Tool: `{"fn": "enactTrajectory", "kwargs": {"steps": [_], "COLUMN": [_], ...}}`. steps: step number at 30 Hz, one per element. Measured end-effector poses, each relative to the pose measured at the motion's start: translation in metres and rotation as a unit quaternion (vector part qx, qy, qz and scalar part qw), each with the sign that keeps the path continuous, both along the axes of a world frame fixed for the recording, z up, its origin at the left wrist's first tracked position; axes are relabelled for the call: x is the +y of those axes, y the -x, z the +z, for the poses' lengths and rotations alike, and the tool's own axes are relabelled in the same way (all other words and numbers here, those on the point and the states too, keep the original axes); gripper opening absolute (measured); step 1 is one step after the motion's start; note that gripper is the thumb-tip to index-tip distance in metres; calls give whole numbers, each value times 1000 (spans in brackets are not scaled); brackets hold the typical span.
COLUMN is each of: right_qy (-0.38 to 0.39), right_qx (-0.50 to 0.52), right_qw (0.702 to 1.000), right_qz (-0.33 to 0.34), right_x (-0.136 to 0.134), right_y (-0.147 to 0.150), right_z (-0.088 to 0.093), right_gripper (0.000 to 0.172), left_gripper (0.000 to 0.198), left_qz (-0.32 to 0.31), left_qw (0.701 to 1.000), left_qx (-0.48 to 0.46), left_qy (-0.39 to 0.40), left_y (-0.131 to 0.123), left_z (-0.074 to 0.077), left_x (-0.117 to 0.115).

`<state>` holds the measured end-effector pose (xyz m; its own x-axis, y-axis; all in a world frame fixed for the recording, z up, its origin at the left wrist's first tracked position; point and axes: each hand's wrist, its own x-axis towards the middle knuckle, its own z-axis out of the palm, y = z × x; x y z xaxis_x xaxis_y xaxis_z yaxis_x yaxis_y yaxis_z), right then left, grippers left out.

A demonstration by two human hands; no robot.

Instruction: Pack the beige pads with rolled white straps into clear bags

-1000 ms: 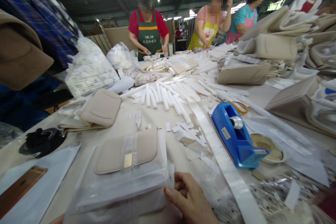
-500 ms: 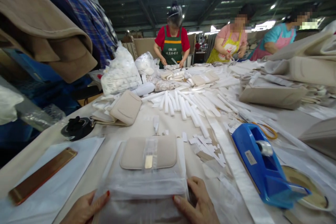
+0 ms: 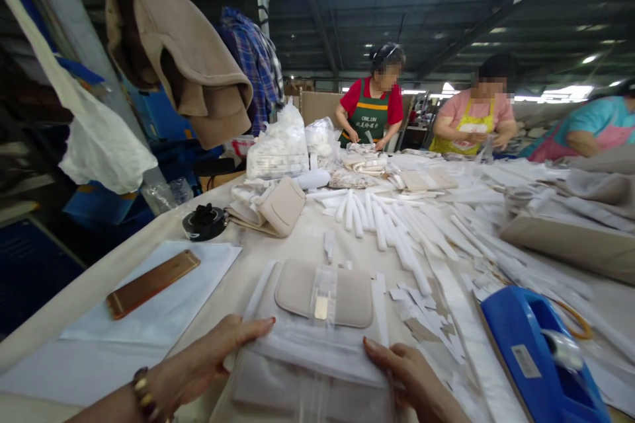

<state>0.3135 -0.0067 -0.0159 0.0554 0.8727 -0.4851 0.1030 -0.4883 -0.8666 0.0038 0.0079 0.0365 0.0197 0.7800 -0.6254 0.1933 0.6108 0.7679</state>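
Observation:
A beige handbag (image 3: 347, 301) lies flat in front of me, partly covered by a translucent plastic sleeve (image 3: 317, 357). Its rounded flap has a gold clasp (image 3: 321, 308) under a clear strip. My left hand (image 3: 208, 350), with a beaded bracelet (image 3: 143, 391) at the wrist, grips the left edge, thumb on top and fingers hidden beneath. On the right edge, my right hand (image 3: 409, 370) holds the wrapped handbag the same way, thumb over the sleeve. Small white paper scraps (image 3: 429, 317) lie to the right of it.
A blue tape dispenser (image 3: 530, 344) stands at right. A phone (image 3: 153, 283) rests on white sheets (image 3: 208, 264) at left, near a black tape roll (image 3: 203, 221). White rolled strips (image 3: 372, 211) and beige pieces (image 3: 282, 205) spread beyond. Several co-workers (image 3: 370, 109) stand across the table.
My view has swung left and up, so the table things appear further right. Both hands still hold the wrapped handbag; my left forearm now shows more.

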Motion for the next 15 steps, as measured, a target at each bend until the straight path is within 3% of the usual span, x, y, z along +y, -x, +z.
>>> {"fn": "enactTrajectory", "kwargs": {"steps": [4, 7, 9, 12, 15], "right_qy": [24, 50, 73, 94, 90], "right_qx": [13, 57, 98, 168, 227], "right_qw": [999, 996, 992, 976, 954], "right_qz": [-47, -52, -4, 102, 173], "right_x": [1, 1, 1, 2, 1], "right_y": [5, 6, 6, 6, 8], "right_z": [11, 22, 30, 43, 48], "right_gripper": [44, 49, 42, 31, 32], "left_gripper": [43, 40, 38, 33, 33], "left_qz": [26, 68, 80, 38, 13], "left_qw": [994, 990, 988, 979, 961], "left_qx": [-100, -124, -128, -199, -269], "left_qy": [26, 25, 23, 36, 54], "left_y": [-8, -8, -5, 2, 9], "left_z": [0, 1, 1, 1, -4], "left_x": [4, 5, 5, 6, 6]}}
